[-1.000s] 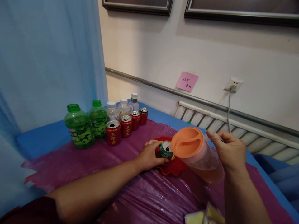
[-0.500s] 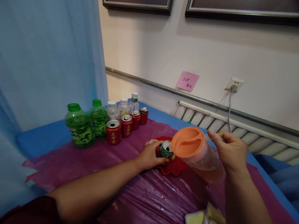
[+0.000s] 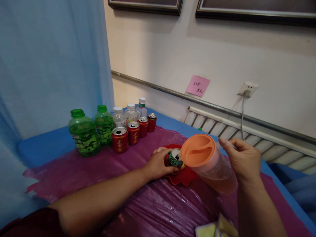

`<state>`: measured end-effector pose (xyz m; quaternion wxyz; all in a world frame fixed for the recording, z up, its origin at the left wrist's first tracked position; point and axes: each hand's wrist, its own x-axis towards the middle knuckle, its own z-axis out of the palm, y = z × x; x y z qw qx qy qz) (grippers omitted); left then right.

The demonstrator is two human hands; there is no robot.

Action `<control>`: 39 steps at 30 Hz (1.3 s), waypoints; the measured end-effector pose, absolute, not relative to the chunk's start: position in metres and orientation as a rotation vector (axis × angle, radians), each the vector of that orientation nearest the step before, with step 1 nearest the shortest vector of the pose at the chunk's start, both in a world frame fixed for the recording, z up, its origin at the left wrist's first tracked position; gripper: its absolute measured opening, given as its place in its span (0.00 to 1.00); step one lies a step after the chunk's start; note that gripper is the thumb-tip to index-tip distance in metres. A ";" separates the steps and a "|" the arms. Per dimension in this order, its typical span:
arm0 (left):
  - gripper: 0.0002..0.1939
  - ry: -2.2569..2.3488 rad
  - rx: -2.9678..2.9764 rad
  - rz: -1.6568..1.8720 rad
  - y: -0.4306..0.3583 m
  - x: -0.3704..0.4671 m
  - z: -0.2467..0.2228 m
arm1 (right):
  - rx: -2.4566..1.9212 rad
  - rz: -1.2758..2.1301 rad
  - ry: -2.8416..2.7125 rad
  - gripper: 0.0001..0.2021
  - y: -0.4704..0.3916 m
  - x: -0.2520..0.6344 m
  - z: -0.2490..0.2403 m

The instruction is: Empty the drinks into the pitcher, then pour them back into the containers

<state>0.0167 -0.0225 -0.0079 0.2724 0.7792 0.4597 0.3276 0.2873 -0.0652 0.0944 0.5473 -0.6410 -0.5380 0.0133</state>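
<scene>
My left hand (image 3: 160, 163) is wrapped round a green and red drink can (image 3: 174, 158), opened at the top and leaning slightly to the right. The can is over a red scalloped dish (image 3: 182, 177). By its handle, my right hand (image 3: 243, 158) grips a clear pitcher (image 3: 219, 177) with an orange lid (image 3: 198, 150). The pitcher is tilted left, with brownish liquid in it, and its lid edge is right beside the can's top. Whether liquid is flowing is hidden behind the lid.
Red cans (image 3: 120, 140) stand in a row at the left, before several clear white-capped bottles (image 3: 132, 114) and two green bottles (image 3: 84, 135). A purple plastic sheet (image 3: 138, 200) covers part of the blue surface (image 3: 46, 141). A folded yellow cloth (image 3: 207, 229) lies at the front edge.
</scene>
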 end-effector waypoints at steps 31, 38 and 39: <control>0.38 1.250 2.090 0.876 -0.023 0.017 -0.004 | -1.518 0.086 -1.252 0.25 -0.066 0.285 0.096; 0.38 1.255 2.082 0.859 -0.023 0.017 -0.005 | -1.526 0.084 -1.253 0.26 -0.066 0.284 0.097; 0.38 1.253 2.082 0.861 -0.023 0.017 -0.005 | -1.530 0.085 -1.253 0.26 -0.066 0.284 0.097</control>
